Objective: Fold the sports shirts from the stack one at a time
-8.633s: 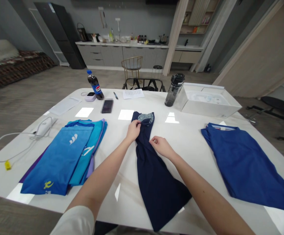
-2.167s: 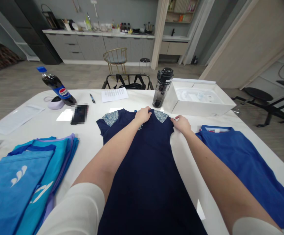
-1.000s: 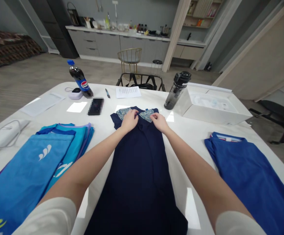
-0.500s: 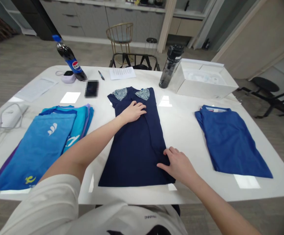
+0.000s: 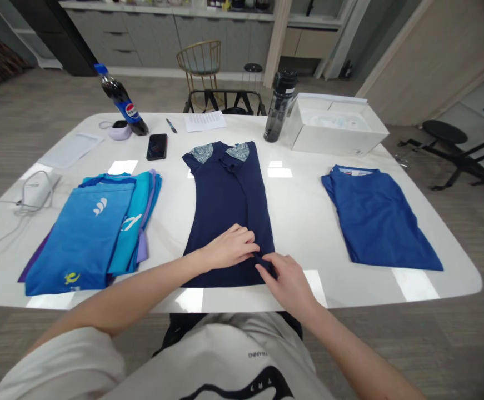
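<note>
A navy short-sleeved shirt with patterned blue-grey shoulder panels lies lengthwise on the white table, its sides folded in. My left hand rests flat on its lower part, fingers near the fold. Close by at the bottom right corner, my right hand has its fingertips pinching the shirt's folded edge. The shirt's hem lies just above the table's near edge, close to my body.
On the left lies a stack of blue and turquoise shirts; a folded blue shirt lies on the right. Along the far side stand a white box, a dark water bottle, and a Pepsi bottle, with a phone nearby.
My left hand has slid down the shirt towards the hem, and my right hand has moved in to the folded edge. The view has tilted further down.
</note>
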### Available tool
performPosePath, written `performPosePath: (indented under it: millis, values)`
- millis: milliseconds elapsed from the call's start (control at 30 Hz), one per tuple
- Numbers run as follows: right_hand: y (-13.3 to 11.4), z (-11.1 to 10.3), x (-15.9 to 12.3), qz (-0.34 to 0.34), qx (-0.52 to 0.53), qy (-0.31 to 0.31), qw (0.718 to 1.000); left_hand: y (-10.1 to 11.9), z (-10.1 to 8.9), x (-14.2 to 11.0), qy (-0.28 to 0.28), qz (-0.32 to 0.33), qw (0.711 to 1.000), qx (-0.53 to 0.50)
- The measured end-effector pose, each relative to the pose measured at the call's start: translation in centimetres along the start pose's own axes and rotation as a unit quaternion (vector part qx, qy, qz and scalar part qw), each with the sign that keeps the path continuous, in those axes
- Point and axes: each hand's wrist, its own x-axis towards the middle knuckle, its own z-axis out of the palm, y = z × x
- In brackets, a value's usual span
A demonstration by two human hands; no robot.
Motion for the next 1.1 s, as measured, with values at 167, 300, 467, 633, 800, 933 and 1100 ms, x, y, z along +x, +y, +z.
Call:
performPosePath:
  millis: [167, 300, 467, 633, 800, 933, 1100]
  values:
    - [-0.6, 1.8, -0.6, -0.125, -0.03, -0.071, 0.989, 2.9, 1.5, -3.3, 0.002, -0.035, 0.998, 0.051]
    - [0.8, 2.1, -1.0, -0.124, -0.06, -0.08, 0.987, 5.4, 1.5, -5.5, -0.026, -0.068, 0.997, -0.031]
    - [3.3, 0.7, 0.1, -0.052, -0.024, -0.099, 0.993, 4.7, -0.1, -6.4, -0.004, -0.149, 0.973, -0.178]
    - [5.4, -2.0, 8.9, -0.007, 0.026, -0.085, 0.996, -6.4, -2.7, -1.8, 0.148, -0.369, 0.909, -0.126]
    - [7.8, -2.3, 25.8, -0.009, -0.005, -0.006, 1.0, -19.1, -4.5, 6.6, 0.158, -0.52, 0.839, -0.033]
    - [9.2, -0.8, 37.8, 0.038, -0.048, 0.058, 0.996, -24.7, -3.7, 11.1, 0.113, -0.551, 0.827, 0.004]
    - [10.8, 0.6, 45.3, 0.061, -0.123, 0.037, 0.99, -27.8, -2.5, 12.5, 0.081, -0.528, 0.845, 0.01]
